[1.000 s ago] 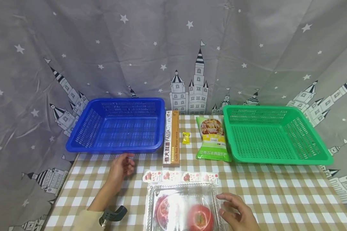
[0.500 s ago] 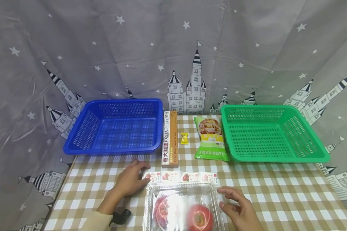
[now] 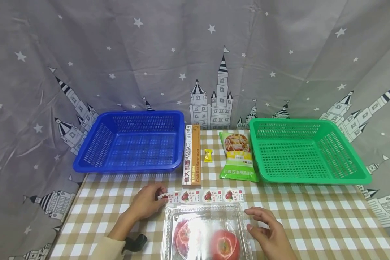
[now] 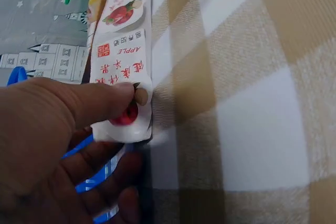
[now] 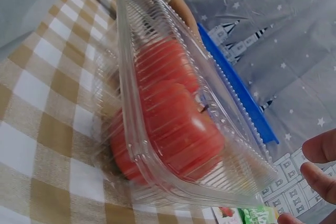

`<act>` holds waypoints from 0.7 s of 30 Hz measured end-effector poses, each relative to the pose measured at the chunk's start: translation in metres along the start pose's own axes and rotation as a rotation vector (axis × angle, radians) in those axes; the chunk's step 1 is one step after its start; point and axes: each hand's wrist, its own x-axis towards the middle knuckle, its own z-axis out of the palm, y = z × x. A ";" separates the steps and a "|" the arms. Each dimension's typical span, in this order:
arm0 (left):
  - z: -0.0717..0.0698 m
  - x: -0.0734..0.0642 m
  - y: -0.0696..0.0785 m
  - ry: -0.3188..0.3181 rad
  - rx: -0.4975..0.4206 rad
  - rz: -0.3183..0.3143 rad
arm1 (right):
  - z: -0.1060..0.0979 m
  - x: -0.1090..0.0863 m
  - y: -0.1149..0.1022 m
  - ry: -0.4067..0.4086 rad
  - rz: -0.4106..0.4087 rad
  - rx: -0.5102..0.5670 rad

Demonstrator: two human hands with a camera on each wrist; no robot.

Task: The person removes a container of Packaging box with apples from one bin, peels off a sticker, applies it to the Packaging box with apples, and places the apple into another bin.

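Between thumb and fingers, my left hand (image 3: 144, 202) pinches the left end of a strip of white apple labels (image 3: 211, 196). In the left wrist view the thumb lies over the apple picture on the end label (image 4: 123, 51), with the other fingers below. Just in front of the strip stands a clear plastic clamshell box (image 3: 208, 208) with its lid down and red apples (image 5: 178, 129) inside. My right hand (image 3: 269, 234) rests beside the box's right side, fingers loosely bent and holding nothing.
Behind the strip are a pasta box (image 3: 191, 159), a small yellow-wrapped candy (image 3: 208, 155) and a green food bag (image 3: 238, 157). A blue basket (image 3: 126, 169) stands at the back left, a green basket (image 3: 312, 179) at the back right, before a grey curtain (image 3: 149, 54).
My left hand has moved right from the blue basket's front to the label strip and taken hold of its left end. The strip has shifted slightly. My right hand stays almost still.
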 end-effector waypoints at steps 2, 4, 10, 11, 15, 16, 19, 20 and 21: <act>-0.002 -0.001 -0.001 -0.013 -0.077 0.000 | -0.001 0.000 -0.001 -0.002 -0.018 -0.004; -0.005 -0.001 0.000 -0.034 -0.171 0.000 | -0.001 0.002 -0.001 -0.003 -0.037 -0.021; -0.014 -0.002 0.010 -0.070 -0.419 -0.014 | -0.002 0.009 -0.003 -0.007 -0.159 -0.078; -0.015 -0.002 0.012 -0.071 -0.453 -0.023 | -0.003 0.010 -0.004 -0.010 -0.180 -0.085; -0.017 -0.001 0.021 -0.070 -0.561 -0.060 | -0.003 0.020 -0.012 -0.033 -0.252 -0.113; -0.018 0.000 0.023 -0.063 -0.580 -0.069 | -0.002 0.023 -0.015 -0.036 -0.268 -0.130; -0.020 0.000 0.033 -0.043 -0.605 -0.094 | 0.000 0.032 -0.024 -0.048 -0.330 -0.192; -0.021 0.000 0.036 -0.033 -0.599 -0.098 | 0.000 0.036 -0.026 -0.051 -0.359 -0.225; -0.022 0.000 0.039 -0.023 -0.585 -0.092 | 0.002 0.040 -0.029 -0.052 -0.400 -0.259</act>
